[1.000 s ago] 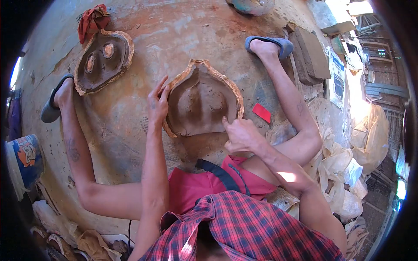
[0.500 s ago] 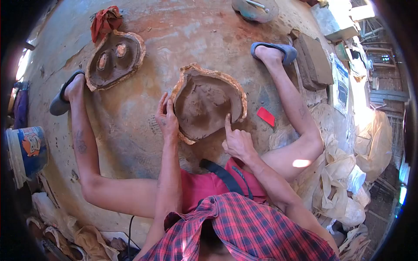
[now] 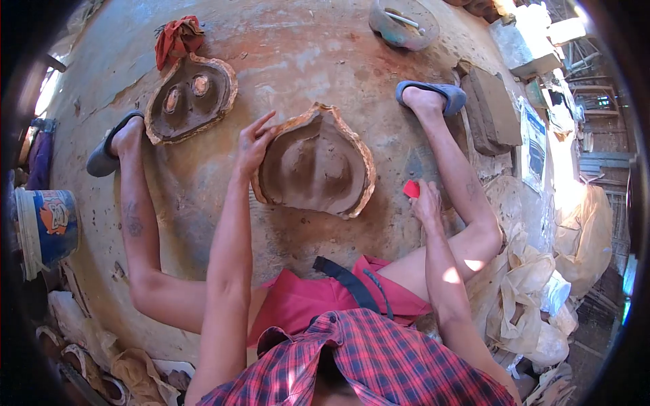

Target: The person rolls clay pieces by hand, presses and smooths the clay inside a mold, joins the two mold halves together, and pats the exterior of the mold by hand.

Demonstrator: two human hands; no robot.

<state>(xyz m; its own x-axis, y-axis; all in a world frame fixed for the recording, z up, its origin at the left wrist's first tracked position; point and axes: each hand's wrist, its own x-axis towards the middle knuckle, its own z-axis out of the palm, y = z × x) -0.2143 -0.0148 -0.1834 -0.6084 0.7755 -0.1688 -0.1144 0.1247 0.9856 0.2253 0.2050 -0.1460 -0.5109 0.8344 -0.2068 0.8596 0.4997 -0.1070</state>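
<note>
A clay-lined mold [image 3: 315,166] with a rough, light brown rim and two rounded bumps inside lies on the floor between my legs. My left hand [image 3: 255,145] is at its upper left rim, with fingers apart and pointing up and to the right. To the right of the mold, my right hand [image 3: 426,203] has its fingers closed on a small flat red card [image 3: 411,189], which partly shows past the fingertips.
A second clay-filled mold [image 3: 191,99] lies upper left, with a red cloth [image 3: 177,42] above it. Clay slabs [image 3: 491,111] lie right of my foot. A round basin [image 3: 405,26] sits at the top, a bucket [image 3: 47,227] at the left, and plastic sheets [image 3: 521,291] at the right.
My right hand has left the mold's inner right side, moved right and taken hold of the red card. The mold has been turned slightly, and my left hand has moved up its left rim.
</note>
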